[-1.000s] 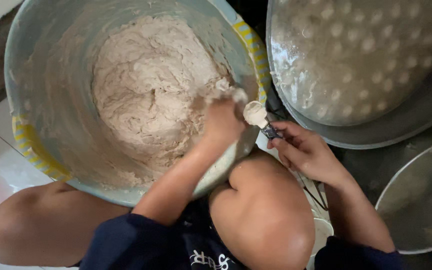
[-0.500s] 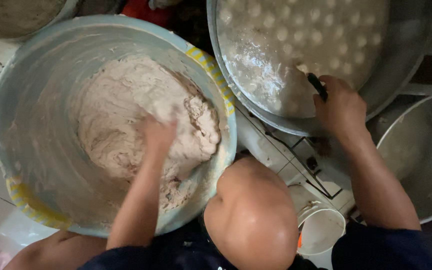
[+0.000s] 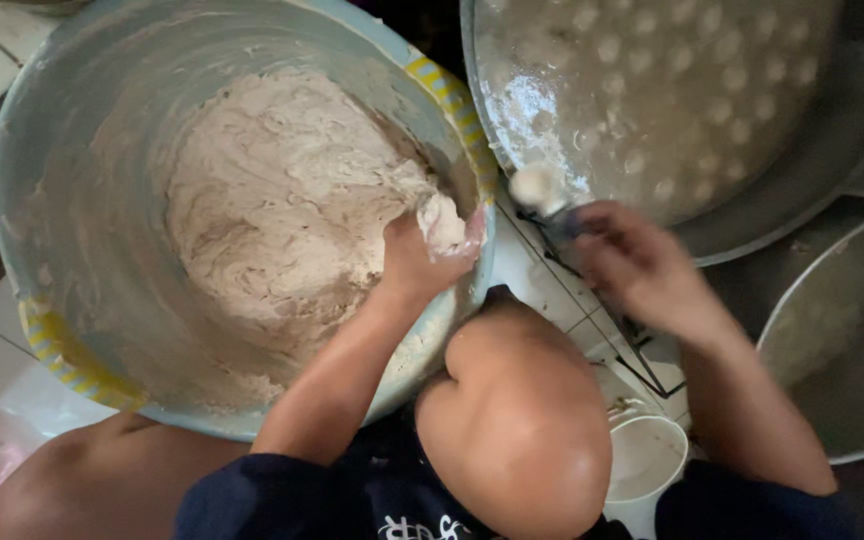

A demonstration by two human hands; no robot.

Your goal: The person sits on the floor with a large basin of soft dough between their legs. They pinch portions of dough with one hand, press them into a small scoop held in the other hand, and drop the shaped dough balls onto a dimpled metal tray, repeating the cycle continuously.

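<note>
Honestly, left hand (image 3: 422,262) squeezes a dough (image 3: 282,210) lump at the basin's (image 3: 42,180) right rim; right hand (image 3: 632,262) grips the spoon (image 3: 542,195), best kept close.

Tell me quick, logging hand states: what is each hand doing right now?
Left hand: closed on a lump of paste in the basin.
Right hand: closed on a spoon.

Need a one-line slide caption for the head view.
Left hand scoops dough from a basin; right hand holds a spoon over a pan.
</note>
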